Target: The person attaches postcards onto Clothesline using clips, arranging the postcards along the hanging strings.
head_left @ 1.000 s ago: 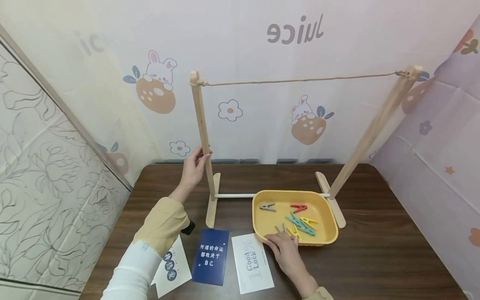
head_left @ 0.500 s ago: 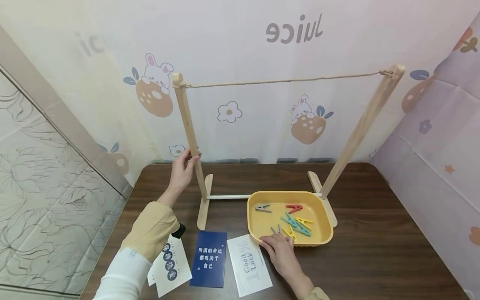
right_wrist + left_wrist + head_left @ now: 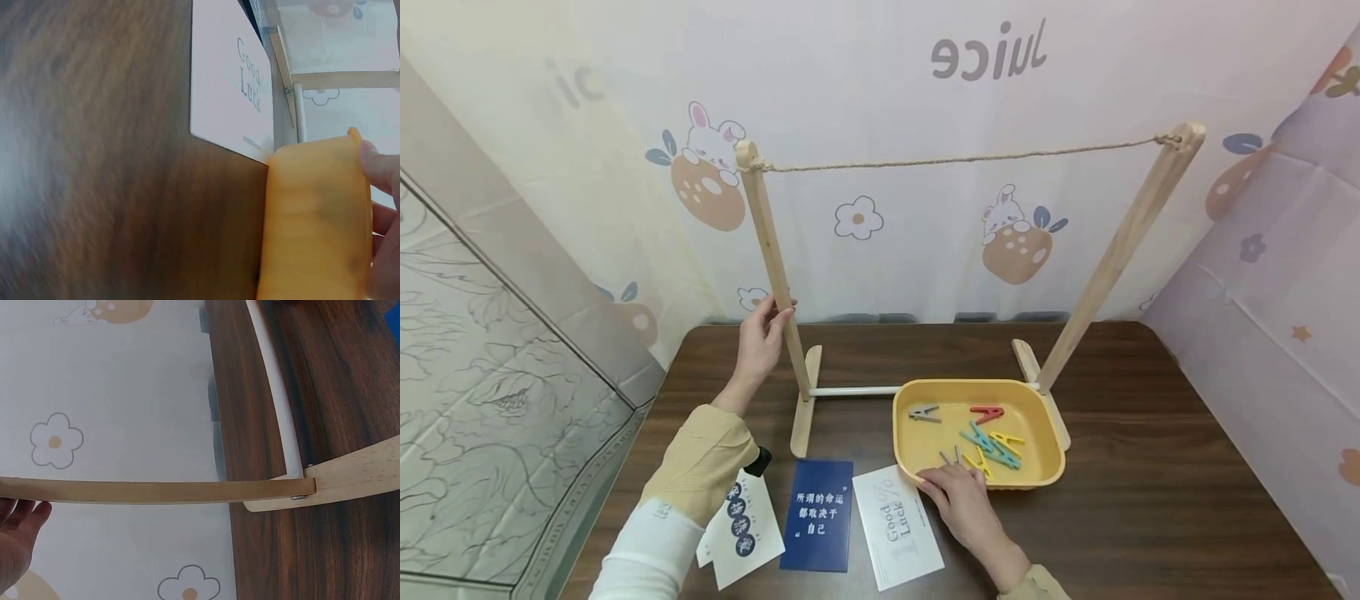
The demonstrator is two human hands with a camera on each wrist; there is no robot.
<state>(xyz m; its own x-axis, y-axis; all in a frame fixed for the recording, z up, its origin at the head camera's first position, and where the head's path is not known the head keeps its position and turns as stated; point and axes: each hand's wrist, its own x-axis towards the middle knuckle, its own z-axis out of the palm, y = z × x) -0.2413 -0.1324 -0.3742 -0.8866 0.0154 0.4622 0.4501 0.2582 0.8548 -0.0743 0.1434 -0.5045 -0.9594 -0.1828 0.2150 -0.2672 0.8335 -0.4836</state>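
Observation:
My left hand [image 3: 758, 340] holds the left post [image 3: 765, 225] of a wooden frame, thumb in front and fingers behind it. In the left wrist view the post [image 3: 144, 492] crosses the picture, with the hand [image 3: 17, 540] at its end. A twine line [image 3: 955, 160] runs between the post tops. My right hand [image 3: 964, 505] grips the front rim of a yellow plastic tub [image 3: 917, 446], thumb over the edge in the right wrist view. Several clothespins lie in the tub, among them a red one [image 3: 987, 413], a grey one [image 3: 925, 414] and teal ones [image 3: 1000, 453].
On the dark wood table [image 3: 1150, 467] lie a white "Good Luck" card [image 3: 898, 533], a blue card [image 3: 817, 521] and white cards [image 3: 752, 542] overlapping under the left sleeve. A white rod [image 3: 853, 391] joins the frame's feet. Patterned curtains hang behind and beside the table.
The wooden frame has shifted left with my left hand on its post, mostly in the first half second. The tub and my right hand sit slightly further left in the head view.

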